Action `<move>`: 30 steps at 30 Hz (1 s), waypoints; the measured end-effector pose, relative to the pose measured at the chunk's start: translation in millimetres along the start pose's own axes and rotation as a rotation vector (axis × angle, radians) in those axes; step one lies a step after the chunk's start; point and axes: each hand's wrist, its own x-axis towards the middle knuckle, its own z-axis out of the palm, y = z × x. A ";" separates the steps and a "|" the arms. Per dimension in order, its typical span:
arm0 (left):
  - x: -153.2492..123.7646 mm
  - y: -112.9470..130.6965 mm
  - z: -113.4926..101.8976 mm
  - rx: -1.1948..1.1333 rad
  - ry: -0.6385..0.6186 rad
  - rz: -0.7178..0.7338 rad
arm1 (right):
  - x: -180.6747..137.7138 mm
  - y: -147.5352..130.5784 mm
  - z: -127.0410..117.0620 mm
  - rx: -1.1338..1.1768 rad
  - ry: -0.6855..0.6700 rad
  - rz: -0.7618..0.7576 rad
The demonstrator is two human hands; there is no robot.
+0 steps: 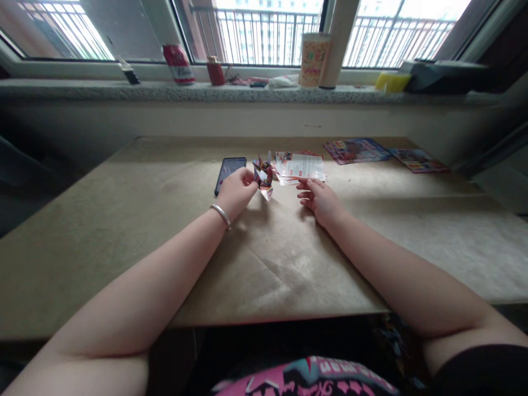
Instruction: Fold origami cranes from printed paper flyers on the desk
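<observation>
Folded paper [266, 179], multicoloured and pointed, is occupying the area near the bench's far middle; whether it is touching the bench [264, 247] is not showing. At its nine o'clock, the left hand [238, 190] is pinching its edge between fingers and thumb. At four o'clock, the right hand [320, 201] is curling its fingers loosely beside a thin orange strip [292, 177]; its grip is not showing clearly. Progress: flaps and points are projecting, so folding is judged substantially done; flaps are splaying unevenly, possibly needing adjustment, but remaining work is not determinable. A phone [229, 166] is lying at nine o'clock, printed sheets [303, 165] at two, and colourful cards [357, 150] farther out.
</observation>
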 end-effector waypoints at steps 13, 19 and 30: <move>40.2 -1.6 7.4 0.540 -0.029 0.012 | 0.2 -2.7 -0.9 0.014 -0.004 0.031; 58.5 -6.8 17.2 0.479 -0.023 -0.079 | 3.3 -1.7 -2.9 -0.008 -0.034 0.023; 44.8 8.9 13.9 0.388 0.116 0.036 | 1.1 -5.6 0.2 -0.003 -0.019 0.045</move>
